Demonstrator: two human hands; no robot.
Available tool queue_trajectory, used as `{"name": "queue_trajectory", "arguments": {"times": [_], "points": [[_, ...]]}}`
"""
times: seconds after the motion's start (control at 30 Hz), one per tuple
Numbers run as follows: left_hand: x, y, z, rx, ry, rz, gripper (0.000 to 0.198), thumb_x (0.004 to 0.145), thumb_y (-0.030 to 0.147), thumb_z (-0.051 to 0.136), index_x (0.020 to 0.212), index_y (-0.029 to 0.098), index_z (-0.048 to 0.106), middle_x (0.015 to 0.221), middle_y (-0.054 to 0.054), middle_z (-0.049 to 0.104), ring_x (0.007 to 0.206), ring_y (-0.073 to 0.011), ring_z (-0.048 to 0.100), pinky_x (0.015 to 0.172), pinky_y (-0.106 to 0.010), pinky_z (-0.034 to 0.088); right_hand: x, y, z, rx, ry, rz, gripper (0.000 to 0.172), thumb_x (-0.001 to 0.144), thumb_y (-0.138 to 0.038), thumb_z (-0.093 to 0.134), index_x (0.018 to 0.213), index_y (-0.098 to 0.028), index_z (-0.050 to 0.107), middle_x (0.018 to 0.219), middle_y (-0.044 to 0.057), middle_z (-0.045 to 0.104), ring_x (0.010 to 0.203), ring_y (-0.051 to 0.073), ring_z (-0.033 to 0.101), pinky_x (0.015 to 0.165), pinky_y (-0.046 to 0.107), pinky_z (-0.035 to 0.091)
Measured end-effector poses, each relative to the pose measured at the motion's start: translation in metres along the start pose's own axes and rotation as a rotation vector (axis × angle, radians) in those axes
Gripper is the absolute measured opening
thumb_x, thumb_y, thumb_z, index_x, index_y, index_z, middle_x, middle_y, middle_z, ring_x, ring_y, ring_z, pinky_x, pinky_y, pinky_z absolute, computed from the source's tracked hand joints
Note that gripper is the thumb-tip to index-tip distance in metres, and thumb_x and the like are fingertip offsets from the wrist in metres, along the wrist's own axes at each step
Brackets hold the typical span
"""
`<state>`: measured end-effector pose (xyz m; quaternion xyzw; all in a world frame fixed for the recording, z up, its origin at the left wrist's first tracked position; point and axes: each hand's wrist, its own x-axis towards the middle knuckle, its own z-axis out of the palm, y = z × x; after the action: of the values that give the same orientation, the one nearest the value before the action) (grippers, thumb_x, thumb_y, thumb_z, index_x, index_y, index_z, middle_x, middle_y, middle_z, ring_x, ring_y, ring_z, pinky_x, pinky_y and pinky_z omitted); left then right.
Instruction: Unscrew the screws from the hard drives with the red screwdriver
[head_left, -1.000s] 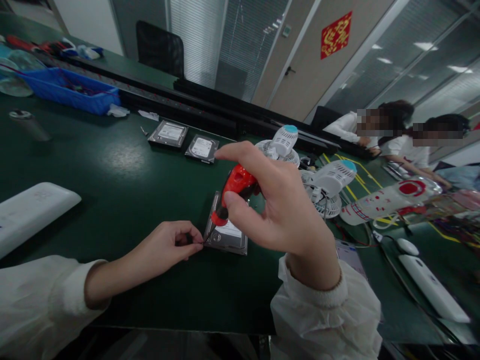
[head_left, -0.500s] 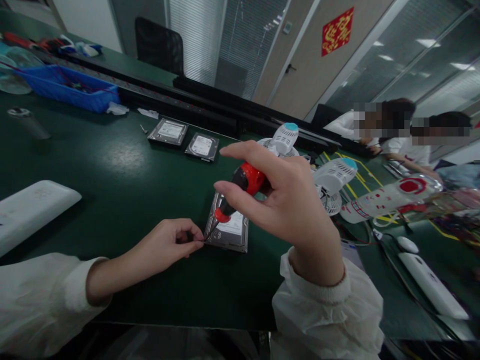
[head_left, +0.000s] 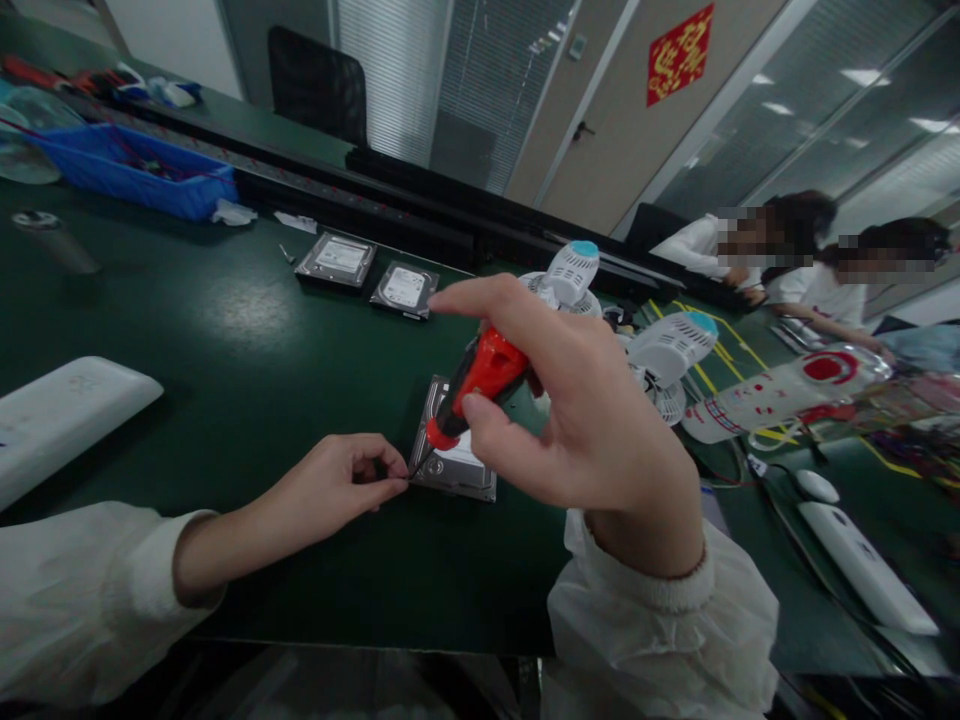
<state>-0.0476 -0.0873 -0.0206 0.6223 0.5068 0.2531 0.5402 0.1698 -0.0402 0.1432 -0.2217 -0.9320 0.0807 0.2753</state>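
Observation:
My right hand (head_left: pixel 577 400) holds a red and black screwdriver (head_left: pixel 487 375), its index finger stretched out past the handle and its thumb along the side. The shaft slants down to the near left corner of a hard drive (head_left: pixel 469 480), which lies flat on the table and is partly covered by the screwdriver and my hand. At that corner my left hand (head_left: pixel 349 475) has its thumb and fingertips pinched together around the screwdriver's tip. Whatever small thing may be between those fingertips is too small to make out.
Two more hard drives (head_left: pixel 337 260) lie farther back on the green table, near a small screw-like piece (head_left: pixel 287 254). A blue basket (head_left: pixel 142 180) stands back left. White fans (head_left: pixel 671 350), a bottle (head_left: pixel 780 395) and cables are at right. Two people sit beyond.
The screwdriver handle has turned within my right hand, and my thumb has shifted back along it. My left hand keeps its pinch at the corner of the drive.

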Motion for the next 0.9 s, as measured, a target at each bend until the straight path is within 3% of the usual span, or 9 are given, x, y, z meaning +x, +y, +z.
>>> {"name": "queue_trajectory", "arguments": {"times": [0.17, 0.33, 0.47, 0.63, 0.77, 0.9], "points": [[0.0010, 0.0021, -0.0002, -0.017, -0.001, -0.010, 0.020, 0.086, 0.040, 0.069, 0.091, 0.020, 0.069, 0.077, 0.000, 0.071, 0.067, -0.0171, 0.066, 0.061, -0.028, 0.050, -0.0006, -0.0013, -0.0005, -0.119, 0.041, 0.066, 0.027, 0.095, -0.036, 0.060, 0.112, -0.016, 0.064, 0.066, -0.006, 0.057, 0.056, 0.009, 0.051, 0.057, 0.026, 0.032], [0.0001, 0.0005, -0.0003, 0.003, 0.001, -0.003, 0.023, 0.088, 0.041, 0.069, 0.098, 0.020, 0.071, 0.072, 0.001, 0.070, 0.066, -0.0177, 0.066, 0.060, -0.028, 0.049, -0.0004, -0.0030, -0.0023, -0.055, -0.034, 0.029, 0.039, 0.092, -0.028, 0.056, 0.127, -0.013, 0.058, 0.078, -0.004, 0.060, 0.065, 0.010, 0.055, 0.062, 0.028, 0.038], [-0.0001, 0.0007, -0.0003, -0.007, 0.002, -0.004, 0.022, 0.087, 0.042, 0.069, 0.091, 0.020, 0.069, 0.074, 0.000, 0.070, 0.065, -0.0169, 0.065, 0.059, -0.028, 0.049, -0.0003, -0.0006, -0.0010, -0.144, 0.034, 0.085, 0.029, 0.097, -0.044, 0.058, 0.111, -0.020, 0.062, 0.065, -0.006, 0.054, 0.059, 0.011, 0.054, 0.058, 0.027, 0.035], [0.0004, 0.0025, 0.0001, -0.017, 0.000, -0.012, 0.023, 0.087, 0.041, 0.069, 0.095, 0.020, 0.071, 0.075, 0.000, 0.070, 0.066, -0.0174, 0.065, 0.060, -0.028, 0.049, -0.0009, -0.0014, -0.0032, -0.061, -0.006, 0.021, 0.031, 0.093, -0.030, 0.055, 0.122, -0.020, 0.058, 0.081, -0.002, 0.065, 0.065, 0.011, 0.056, 0.063, 0.029, 0.041], [0.0011, 0.0011, 0.0006, -0.016, 0.008, -0.011, 0.023, 0.087, 0.042, 0.069, 0.092, 0.020, 0.070, 0.074, 0.000, 0.070, 0.066, -0.0179, 0.066, 0.060, -0.028, 0.049, -0.0003, -0.0036, -0.0044, -0.080, 0.003, 0.083, 0.029, 0.097, -0.041, 0.055, 0.114, -0.019, 0.062, 0.065, -0.005, 0.056, 0.055, 0.010, 0.049, 0.056, 0.029, 0.034], [0.0005, 0.0020, 0.0005, -0.016, 0.001, -0.014, 0.023, 0.087, 0.043, 0.070, 0.090, 0.020, 0.069, 0.074, 0.000, 0.069, 0.065, -0.0170, 0.064, 0.059, -0.028, 0.048, -0.0008, -0.0025, -0.0044, -0.097, 0.014, 0.082, 0.026, 0.095, -0.033, 0.054, 0.117, -0.019, 0.061, 0.068, -0.004, 0.057, 0.057, 0.011, 0.050, 0.057, 0.030, 0.035]]}}
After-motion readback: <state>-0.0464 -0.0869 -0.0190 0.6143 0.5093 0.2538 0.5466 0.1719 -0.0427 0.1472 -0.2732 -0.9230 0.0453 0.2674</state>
